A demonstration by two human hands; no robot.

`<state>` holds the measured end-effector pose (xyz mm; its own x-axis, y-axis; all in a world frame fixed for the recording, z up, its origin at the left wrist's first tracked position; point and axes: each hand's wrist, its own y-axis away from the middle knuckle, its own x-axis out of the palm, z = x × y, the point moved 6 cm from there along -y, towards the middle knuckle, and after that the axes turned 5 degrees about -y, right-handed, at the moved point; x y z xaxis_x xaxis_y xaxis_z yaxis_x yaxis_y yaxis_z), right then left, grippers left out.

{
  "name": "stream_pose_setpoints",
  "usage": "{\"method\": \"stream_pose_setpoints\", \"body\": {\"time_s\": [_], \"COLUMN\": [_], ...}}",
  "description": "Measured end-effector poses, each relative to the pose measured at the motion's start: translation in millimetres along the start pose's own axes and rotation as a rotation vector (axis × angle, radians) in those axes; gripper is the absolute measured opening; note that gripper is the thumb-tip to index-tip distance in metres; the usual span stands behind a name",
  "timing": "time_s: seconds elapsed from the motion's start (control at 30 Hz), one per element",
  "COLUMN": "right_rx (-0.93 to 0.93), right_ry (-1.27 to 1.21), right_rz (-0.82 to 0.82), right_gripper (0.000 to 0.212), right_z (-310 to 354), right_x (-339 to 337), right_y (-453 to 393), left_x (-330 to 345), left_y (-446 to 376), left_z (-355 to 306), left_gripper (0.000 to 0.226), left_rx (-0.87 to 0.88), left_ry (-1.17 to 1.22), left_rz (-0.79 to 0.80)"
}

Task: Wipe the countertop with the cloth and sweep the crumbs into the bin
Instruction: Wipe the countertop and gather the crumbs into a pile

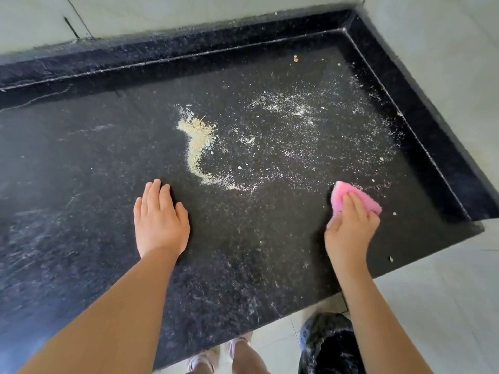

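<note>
On the dark speckled table [81, 163], right hand [348, 228] presses a folded pink cloth [356, 197] flat near the right edge, fingers laid over it and curling at its near side, so the grip is on the cloth. Left hand [159, 220] lies flat on the table, fingers straight, holding nothing, just near the tail of the crumb ridge.

Crumbs: a yellowish curved ridge [198, 147] mid-table, gathered; fine white scatter [297, 114] from centre to the back right corner, loose bits along the raised black rim [432, 136].

Step, as I judge it: sweeping, mid-task. Some crumbs piled, plenty of scatter left.

Bin [329, 346] with black liner stands on the floor below the near edge, partly hidden by the right forearm.

Next move likely calls for dragging the cloth through the right-side scatter toward the near edge above the bin, low and flat. Risk: crumbs dropping onto the floor tiles beside the bin.
</note>
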<state>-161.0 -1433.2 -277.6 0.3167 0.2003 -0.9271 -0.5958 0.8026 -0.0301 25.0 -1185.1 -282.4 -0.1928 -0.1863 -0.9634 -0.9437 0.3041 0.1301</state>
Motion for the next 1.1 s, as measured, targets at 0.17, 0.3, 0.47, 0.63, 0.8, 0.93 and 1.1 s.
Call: {"method": "stream_pose_setpoints", "body": {"time_s": [0.17,0.3,0.47,0.63,0.8,0.93,1.1], "right_rx": [0.052,-0.172,-0.148,0.154,0.404,0.466,0.366], "right_ry": [-0.072,-0.246,-0.150,0.049,0.029,-0.045,-0.090], "right_rz": [0.118,0.034,-0.166,-0.171,-0.049,-0.044,0.079], "right_gripper": [0.055,0.042,0.062,0.060,0.046,0.053,0.056], "right_z": [72,115,48,-59,-101,-79,-8], "right_x": [31,27,-33,-63,-62,-48,-15], "right_y": [-5,-12,-27,-25,-3,9,0], "left_x": [1,1,1,-7,-6,0,5], "left_y": [0,0,0,8,27,46,57], "left_z": [-1,-1,-2,-15,-48,-80,-80], "left_gripper": [0.047,0.046,0.046,0.048,0.052,0.054,0.043], "left_rx": [-0.005,0.001,0.012,0.179,0.466,0.576,0.471], "left_ry": [-0.016,-0.033,-0.061,-0.083,-0.169,-0.149,-0.095], "left_rz": [-0.007,-0.026,-0.021,-0.052,-0.038,-0.069,-0.082]}}
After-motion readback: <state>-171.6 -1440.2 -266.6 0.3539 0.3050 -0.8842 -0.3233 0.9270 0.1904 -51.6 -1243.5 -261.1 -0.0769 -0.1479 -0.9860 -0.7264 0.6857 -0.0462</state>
